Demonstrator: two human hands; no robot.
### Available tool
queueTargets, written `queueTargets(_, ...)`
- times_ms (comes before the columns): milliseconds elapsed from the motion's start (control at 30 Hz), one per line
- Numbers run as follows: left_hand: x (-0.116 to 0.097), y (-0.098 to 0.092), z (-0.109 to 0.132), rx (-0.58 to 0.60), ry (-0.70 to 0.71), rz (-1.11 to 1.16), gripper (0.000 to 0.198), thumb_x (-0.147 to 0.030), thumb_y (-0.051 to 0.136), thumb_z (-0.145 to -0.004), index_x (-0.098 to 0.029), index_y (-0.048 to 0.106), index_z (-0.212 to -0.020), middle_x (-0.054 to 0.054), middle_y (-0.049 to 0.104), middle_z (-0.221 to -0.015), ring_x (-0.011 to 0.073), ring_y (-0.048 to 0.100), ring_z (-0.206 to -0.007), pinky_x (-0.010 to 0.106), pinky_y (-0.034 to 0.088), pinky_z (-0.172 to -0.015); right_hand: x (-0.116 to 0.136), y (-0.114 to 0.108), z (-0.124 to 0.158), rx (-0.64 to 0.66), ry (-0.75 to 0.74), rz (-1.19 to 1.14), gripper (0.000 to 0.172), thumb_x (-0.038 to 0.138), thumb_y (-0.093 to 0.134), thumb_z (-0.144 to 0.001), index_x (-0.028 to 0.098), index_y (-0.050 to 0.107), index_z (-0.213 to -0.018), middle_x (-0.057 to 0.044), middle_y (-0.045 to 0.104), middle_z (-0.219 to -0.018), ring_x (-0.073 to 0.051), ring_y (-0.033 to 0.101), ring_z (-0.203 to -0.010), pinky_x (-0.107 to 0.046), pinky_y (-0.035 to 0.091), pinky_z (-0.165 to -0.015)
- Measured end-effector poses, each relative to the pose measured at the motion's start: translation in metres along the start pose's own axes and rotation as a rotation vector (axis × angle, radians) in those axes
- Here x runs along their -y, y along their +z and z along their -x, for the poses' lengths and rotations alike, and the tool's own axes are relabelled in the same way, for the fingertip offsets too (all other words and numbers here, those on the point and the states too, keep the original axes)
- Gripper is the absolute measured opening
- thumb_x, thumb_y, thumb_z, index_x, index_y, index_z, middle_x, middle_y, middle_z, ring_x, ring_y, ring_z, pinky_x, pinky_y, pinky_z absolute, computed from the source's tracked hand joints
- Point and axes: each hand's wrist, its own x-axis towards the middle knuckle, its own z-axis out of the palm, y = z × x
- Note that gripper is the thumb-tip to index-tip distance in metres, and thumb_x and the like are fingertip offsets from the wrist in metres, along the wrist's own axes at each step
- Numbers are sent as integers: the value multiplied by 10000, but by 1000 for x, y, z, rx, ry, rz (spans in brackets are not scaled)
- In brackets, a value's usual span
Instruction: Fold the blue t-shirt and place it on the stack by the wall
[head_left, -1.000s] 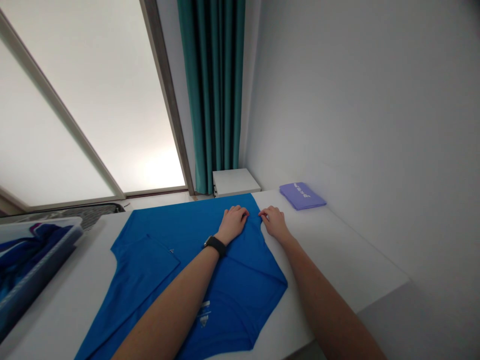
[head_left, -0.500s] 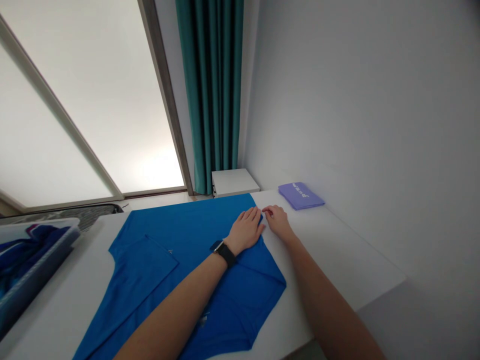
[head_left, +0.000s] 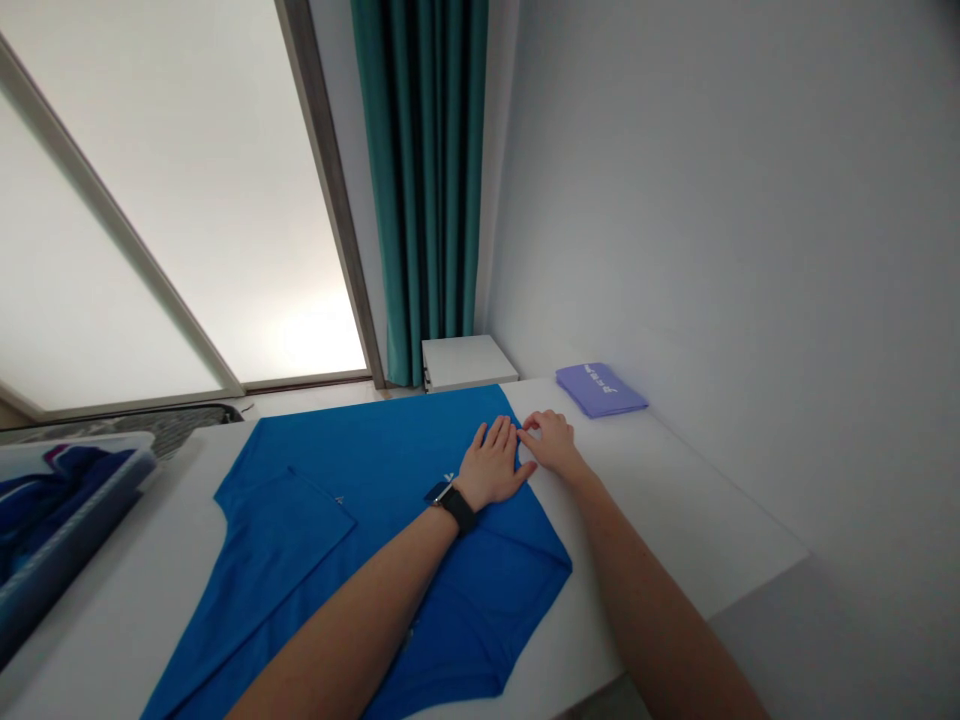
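A blue T-shirt (head_left: 390,440) lies spread on the white table, one sleeve folded inward over its body on the left. Small white marks show on the cloth. My left hand (head_left: 491,462), with a black watch on the wrist, rests flat on the shirt near its right edge, fingers stretched and thumb apart. Just beside it, my right hand (head_left: 551,440) has its thumb and forefinger pinched at the shirt's right edge, the other fingers curled. Part of the shirt is hidden under my left forearm.
A folded purple cloth (head_left: 600,390) with white lettering lies by the wall at the table's far right. At the left stands a plastic bin (head_left: 142,462) with dark blue clothes in it. Behind the white table (head_left: 660,500) are a small white cabinet (head_left: 469,362) and a green curtain (head_left: 427,200).
My left hand has slid slightly back and its thumb has spread outward, uncovering a white mark near the wrist. My right fingertips have moved a little left and down onto the shirt's edge.
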Motion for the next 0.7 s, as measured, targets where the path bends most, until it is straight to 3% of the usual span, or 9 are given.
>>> queueTargets(300,1,2,-1,-11,13,10,709,-546,274,-969,-49,370,-1466,175,336,-1546,269,231,-1467,473,168,-1200,-2,4,0,-35,-23,75,142,307,528,-925,242,649,-964,-66,610,-1016,-241,504,-1008,-341,328,-828)
queueTargets(433,1,2,0,-15,7,18,711,-553,283,-966,-48,383,-1457,181,357,-1535,272,253,-1458,471,171,-1198,-2,2,-1,-20,-79,15,264,198,430,-946,278,663,-1041,-63,608,-1038,-229,505,-1020,-335,334,-842)
queueTargets(700,0,-1,1,-17,15,15,674,-544,314,-961,-84,408,-1444,168,371,-1531,275,280,-1447,477,180,-1192,-3,1,0,-19,-40,63,281,187,417,-936,263,687,-962,-72,604,-1021,-236,500,-1024,-348,336,-864)
